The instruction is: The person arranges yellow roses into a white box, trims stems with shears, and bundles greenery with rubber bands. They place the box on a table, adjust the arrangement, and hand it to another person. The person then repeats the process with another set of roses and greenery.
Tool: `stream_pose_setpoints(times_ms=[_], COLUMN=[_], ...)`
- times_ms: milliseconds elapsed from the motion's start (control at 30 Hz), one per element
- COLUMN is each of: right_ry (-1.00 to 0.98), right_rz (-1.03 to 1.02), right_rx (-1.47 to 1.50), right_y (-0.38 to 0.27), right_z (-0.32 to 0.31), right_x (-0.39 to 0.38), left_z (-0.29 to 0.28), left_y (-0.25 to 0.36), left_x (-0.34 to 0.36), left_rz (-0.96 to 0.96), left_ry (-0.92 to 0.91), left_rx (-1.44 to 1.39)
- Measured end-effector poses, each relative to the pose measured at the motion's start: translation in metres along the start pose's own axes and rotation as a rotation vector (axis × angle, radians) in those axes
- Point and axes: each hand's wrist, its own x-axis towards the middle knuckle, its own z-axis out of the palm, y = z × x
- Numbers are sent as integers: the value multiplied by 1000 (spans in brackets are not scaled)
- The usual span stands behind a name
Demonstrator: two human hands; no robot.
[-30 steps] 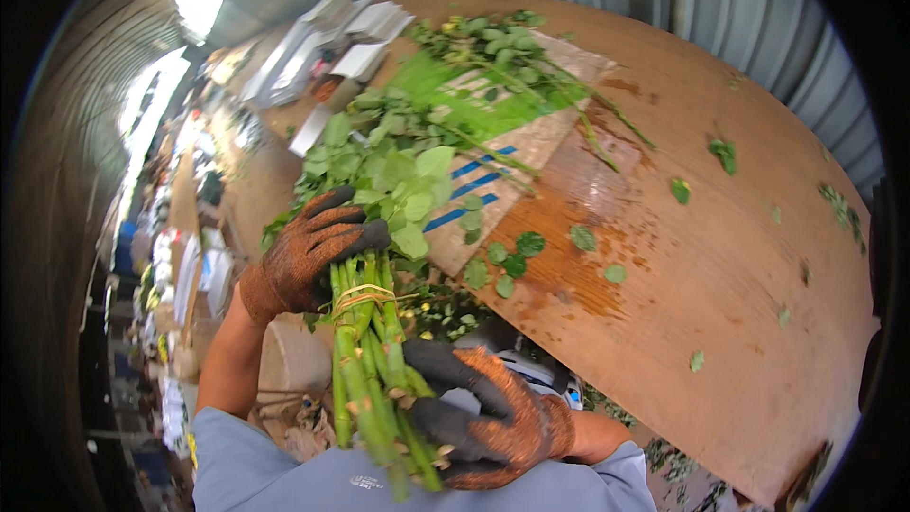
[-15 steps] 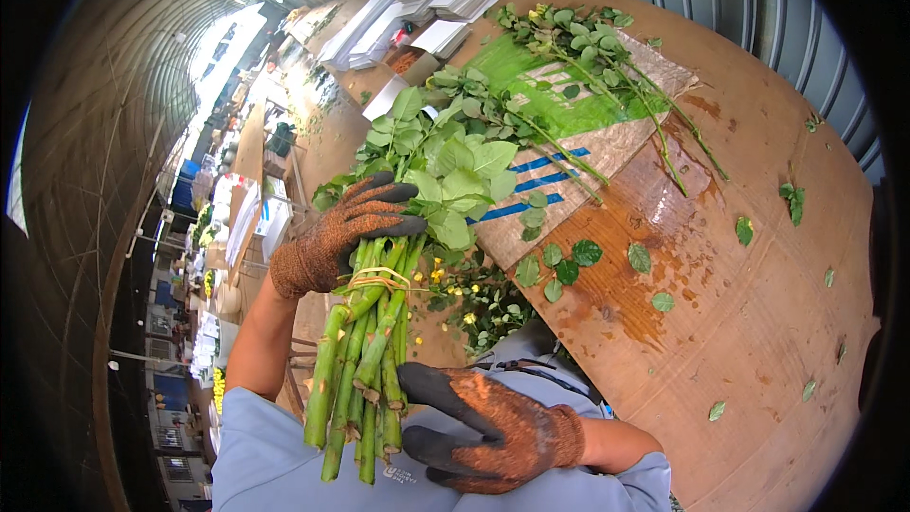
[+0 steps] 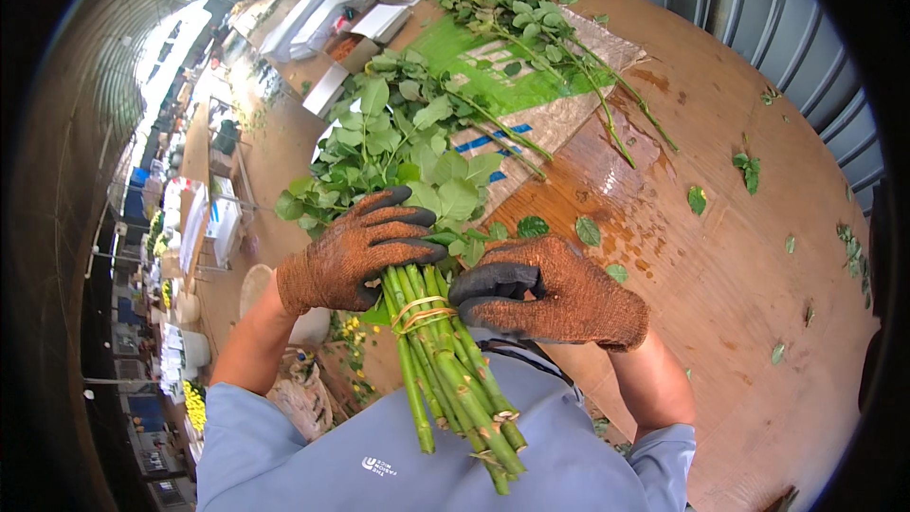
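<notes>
A bunch of leafy rose stems (image 3: 453, 360) slants in front of my chest, its cut ends down and its leaves (image 3: 398, 147) lying away from me over the table edge. Tan rubber bands (image 3: 422, 313) circle it below my hands. My left hand (image 3: 365, 251), in a brown glove with dark fingertips, is wrapped round the stems just above the bands. My right hand (image 3: 550, 292), gloved alike, is closed at the right side of the bunch, its curled fingertips against the stems near the bands.
The brown table (image 3: 739, 322) carries scattered leaves and wet patches. A green printed sheet (image 3: 517, 66) lies under several loose stems (image 3: 607, 114). White stacked sheets (image 3: 379, 24) stand at the far left end. A corrugated wall (image 3: 758, 28) runs behind. Fallen yellow bits (image 3: 355, 346) lie below.
My right hand has risen from beside the cut ends to the stems near the bands. The bunch has tilted, its cut ends swinging right, and my view has shifted to the right.
</notes>
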Motion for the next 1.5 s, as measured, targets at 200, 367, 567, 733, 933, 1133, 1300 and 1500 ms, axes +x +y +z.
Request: stream_pose_setpoints(times_ms=[200,367,567,733,933,1133,1300,1500], right_ry=[-74,-223,-195,-27,113,114,315,600], right_rz=[-48,101,76,-9,44,312,459,658], right_rx=[-215,-196,-37,116,324,975,1004,917], right_y=[-2,2,22,33,34,28,18,-2], right_z=[-1,-3,13,25,33,41,51,59], right_x=[3,7,4,-11,-27,-47,-90,-149], left_z=[9,18,25,26,27,23,33,57], left_y=[9,13,8,2,0,1,-2,2], left_x=[4,6,1,-2,9,11,22,50], left_rz=[-17,19,56,79,112,119,162,213], left_ry=[-21,-27,-1,65,25,-8,28,-52], left_rx=[-25,-11,-51,-92,-118,-114,-111,-33])
